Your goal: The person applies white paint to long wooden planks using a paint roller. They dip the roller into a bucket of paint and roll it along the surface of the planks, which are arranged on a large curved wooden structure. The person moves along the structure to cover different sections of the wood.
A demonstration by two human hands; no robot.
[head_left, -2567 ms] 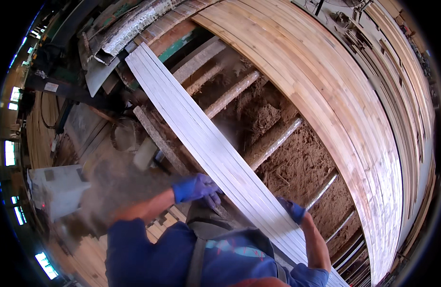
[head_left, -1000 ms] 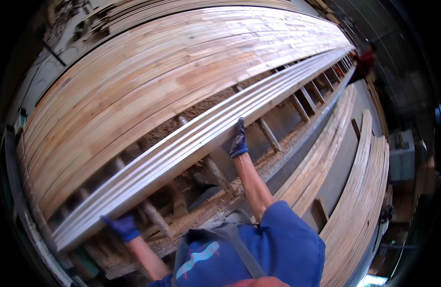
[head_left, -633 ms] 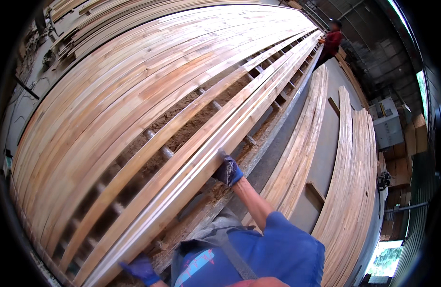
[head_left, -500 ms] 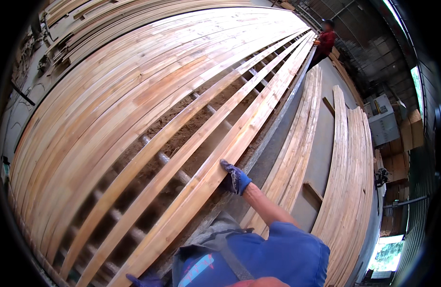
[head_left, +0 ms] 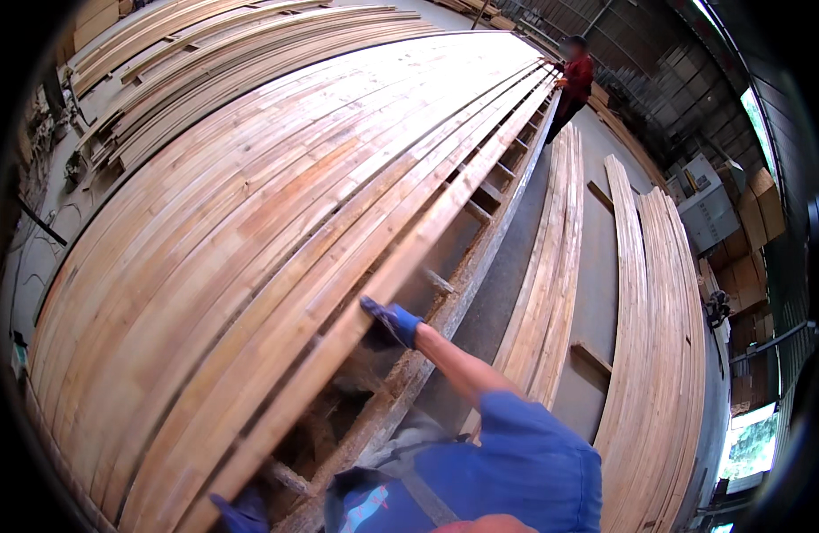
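Note:
A long pale wooden board (head_left: pixel 320 369) runs along the near-right side of a wide layer of similar boards (head_left: pixel 249 186). My right hand (head_left: pixel 393 324), in a blue and dark glove, grips its right edge, thumb on top and the other fingers hidden below. My left hand (head_left: pixel 242 513), gloved too, is closed at the same edge close to the lower rim of the picture; most of its fingers are hidden. At the far end, a person in red (head_left: pixel 576 75) has their hands at the board ends.
The boards rest on a frame with a rusty, dusty side rail (head_left: pixel 396 391) and crossbars (head_left: pixel 442 282). Board stacks lie on the floor to the right (head_left: pixel 654 311) and far left (head_left: pixel 169 111). A grey-white cabinet (head_left: pixel 707 213) and cardboard boxes (head_left: pixel 743 284) stand farther right.
The near boards have shifted left toward the others, and the wide gaps between them have narrowed. My hands moved left with the board, baring the frame beside the rail.

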